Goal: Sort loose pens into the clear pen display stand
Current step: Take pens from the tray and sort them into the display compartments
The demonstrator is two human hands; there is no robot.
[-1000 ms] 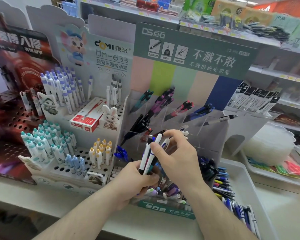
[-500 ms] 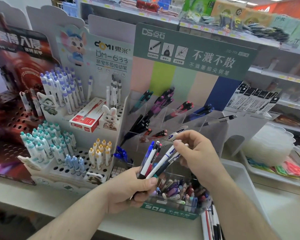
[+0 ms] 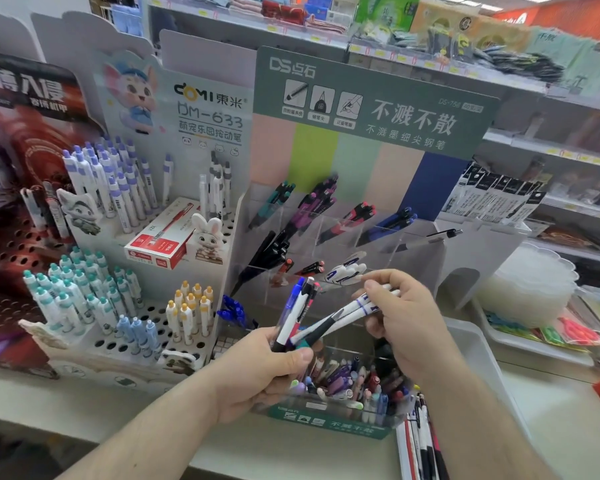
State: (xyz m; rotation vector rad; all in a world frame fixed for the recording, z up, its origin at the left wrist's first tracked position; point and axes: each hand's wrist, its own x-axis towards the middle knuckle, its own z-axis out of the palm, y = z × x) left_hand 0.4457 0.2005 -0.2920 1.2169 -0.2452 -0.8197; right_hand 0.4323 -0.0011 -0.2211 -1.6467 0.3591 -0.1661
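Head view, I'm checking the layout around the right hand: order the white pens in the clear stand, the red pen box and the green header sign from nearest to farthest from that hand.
1. White pens in the clear stand: just above-left of the right hand.
2. Red pen box: far left, on the white rack.
3. Green header sign: high up, behind the stand.

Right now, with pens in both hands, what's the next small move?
Probably draw the right hand back, freeing its pinched white pens from the left hand's bundle, then toward the stand's compartment of matching white pens.
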